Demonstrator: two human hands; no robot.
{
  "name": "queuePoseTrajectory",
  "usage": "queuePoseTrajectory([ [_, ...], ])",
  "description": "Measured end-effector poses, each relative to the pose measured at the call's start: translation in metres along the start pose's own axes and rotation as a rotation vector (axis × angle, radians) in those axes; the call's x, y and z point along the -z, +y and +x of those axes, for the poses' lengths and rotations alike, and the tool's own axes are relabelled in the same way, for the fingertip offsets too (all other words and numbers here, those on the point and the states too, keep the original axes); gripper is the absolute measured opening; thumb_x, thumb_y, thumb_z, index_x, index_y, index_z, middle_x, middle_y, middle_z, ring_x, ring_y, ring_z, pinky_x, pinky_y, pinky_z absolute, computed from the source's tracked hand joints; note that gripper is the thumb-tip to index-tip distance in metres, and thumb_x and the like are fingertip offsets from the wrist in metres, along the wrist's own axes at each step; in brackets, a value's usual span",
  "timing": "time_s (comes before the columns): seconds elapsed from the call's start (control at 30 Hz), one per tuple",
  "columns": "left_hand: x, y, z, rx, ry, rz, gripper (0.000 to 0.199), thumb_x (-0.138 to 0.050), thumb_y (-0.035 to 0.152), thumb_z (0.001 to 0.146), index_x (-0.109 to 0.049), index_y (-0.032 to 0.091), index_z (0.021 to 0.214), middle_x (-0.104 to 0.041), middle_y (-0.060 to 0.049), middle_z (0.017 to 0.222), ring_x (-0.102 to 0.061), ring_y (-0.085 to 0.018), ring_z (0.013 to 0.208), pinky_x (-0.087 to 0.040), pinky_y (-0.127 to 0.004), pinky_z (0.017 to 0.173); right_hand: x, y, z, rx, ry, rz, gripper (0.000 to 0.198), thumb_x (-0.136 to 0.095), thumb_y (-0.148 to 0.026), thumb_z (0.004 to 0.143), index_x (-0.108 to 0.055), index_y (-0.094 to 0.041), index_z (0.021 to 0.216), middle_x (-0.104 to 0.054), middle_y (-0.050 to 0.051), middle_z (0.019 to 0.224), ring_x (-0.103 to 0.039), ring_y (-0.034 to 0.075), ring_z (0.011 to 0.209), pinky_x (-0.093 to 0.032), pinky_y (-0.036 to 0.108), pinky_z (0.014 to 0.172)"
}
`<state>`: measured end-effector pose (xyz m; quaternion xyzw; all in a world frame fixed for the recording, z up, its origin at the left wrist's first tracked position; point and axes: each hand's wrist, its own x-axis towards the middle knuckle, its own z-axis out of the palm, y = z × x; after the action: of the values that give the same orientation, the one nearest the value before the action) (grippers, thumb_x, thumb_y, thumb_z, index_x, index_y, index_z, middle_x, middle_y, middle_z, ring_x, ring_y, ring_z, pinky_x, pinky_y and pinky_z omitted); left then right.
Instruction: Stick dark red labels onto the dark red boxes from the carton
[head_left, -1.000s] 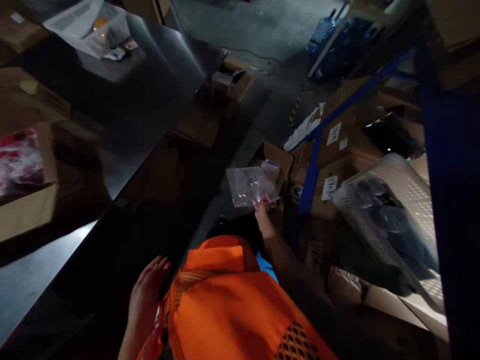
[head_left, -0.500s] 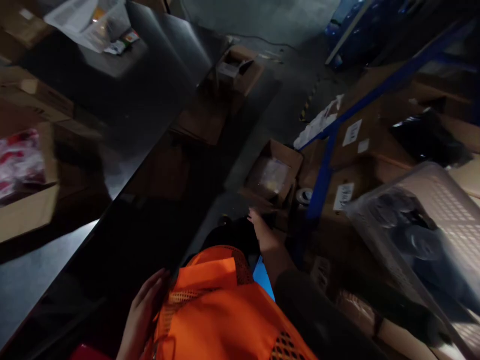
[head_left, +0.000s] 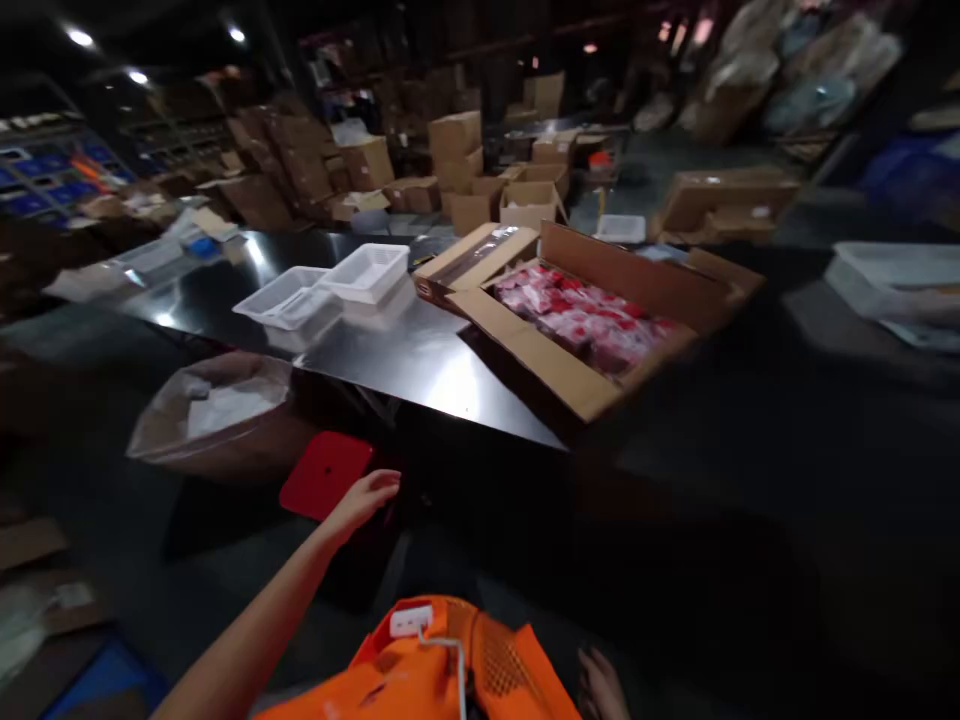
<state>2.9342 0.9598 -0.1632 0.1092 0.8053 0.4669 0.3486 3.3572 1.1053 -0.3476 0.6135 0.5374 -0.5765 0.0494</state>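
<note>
Two bare hands sit either side of an orange vest (head_left: 420,675), and the whole outlook has swung round within the last second. The clear bag, in the right hand's (head_left: 600,685) fingers a second ago, is out of view now, and so is the small carton it was held over; I judge that bit of handling to be finished.

Nearest me, the right hand hangs low by the vest, fingers partly spread but smeared and dark, so whether it grips anything I can't tell. The left hand (head_left: 367,495) reaches out ahead on a nearly straight arm, palm turned down, fingers loosely extended and nothing in them. Its wrist crosses a red stool (head_left: 326,478), the thing closest to it; touching or merely passing above, I can't say.

Beyond the stool stands a lined bin (head_left: 255,455) with white scraps inside. Further on, the metal table (head_left: 405,360) bears two white trays (head_left: 367,290), one overlapping the other, beside an open carton (head_left: 536,365) of red packets (head_left: 581,315). Stacked boxes (head_left: 457,150) fill the dim background.
</note>
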Motion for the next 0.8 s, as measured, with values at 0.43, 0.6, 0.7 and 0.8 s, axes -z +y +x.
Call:
queuePoseTrajectory([
  [0.43, 0.13, 0.025, 0.37, 0.193, 0.279, 0.08, 0.051, -0.07, 0.023, 0.073, -0.065, 0.01, 0.123, -0.068, -0.022, 0.132, -0.061, -0.034, 0.13, -0.044, -0.044, 0.114, -0.206, -0.48, 0.153, 0.51, -0.285, -0.182, 0.047, -0.069, -0.059, 0.063, -0.075, -0.028, 0.097, -0.076, 0.008, 0.099, -0.071, 0.032, 0.1, -0.053, 0.048, 0.1],
  [0.6, 0.171, 0.057, 0.463, 0.348, 0.547, 0.233, 0.076, -0.058, 0.041, 0.09, -0.038, 0.004, 0.153, -0.022, -0.033, 0.167, -0.006, -0.048, 0.158, -0.011, -0.07, 0.122, -0.25, -0.615, 0.174, 0.413, -0.385, 0.037, 0.054, -0.08, -0.053, 0.063, -0.071, -0.025, 0.108, -0.071, 0.007, 0.101, -0.071, 0.025, 0.09, -0.057, 0.042, 0.084],
  [0.7, 0.163, 0.064, 0.504, 0.406, 0.667, 0.278, 0.084, -0.053, 0.05, 0.092, -0.03, 0.001, 0.157, -0.001, -0.036, 0.169, 0.01, -0.052, 0.156, 0.003, -0.078, 0.116, -0.276, -0.694, 0.202, 0.415, -0.442, 0.218, 0.057, -0.085, -0.048, 0.061, -0.066, -0.025, 0.11, -0.07, 0.004, 0.097, -0.072, 0.023, 0.089, -0.058, 0.04, 0.084],
  [0.8, 0.142, 0.058, 0.524, 0.434, 0.765, 0.415, 0.092, -0.054, 0.057, 0.089, -0.03, 0.001, 0.158, 0.0, -0.037, 0.169, 0.012, -0.053, 0.156, 0.008, -0.08, 0.114, -0.314, -0.788, 0.232, 0.495, -0.448, 0.32, 0.055, -0.084, -0.036, 0.065, -0.062, -0.024, 0.115, -0.072, 0.004, 0.099, -0.073, 0.021, 0.094, -0.059, 0.038, 0.091],
])
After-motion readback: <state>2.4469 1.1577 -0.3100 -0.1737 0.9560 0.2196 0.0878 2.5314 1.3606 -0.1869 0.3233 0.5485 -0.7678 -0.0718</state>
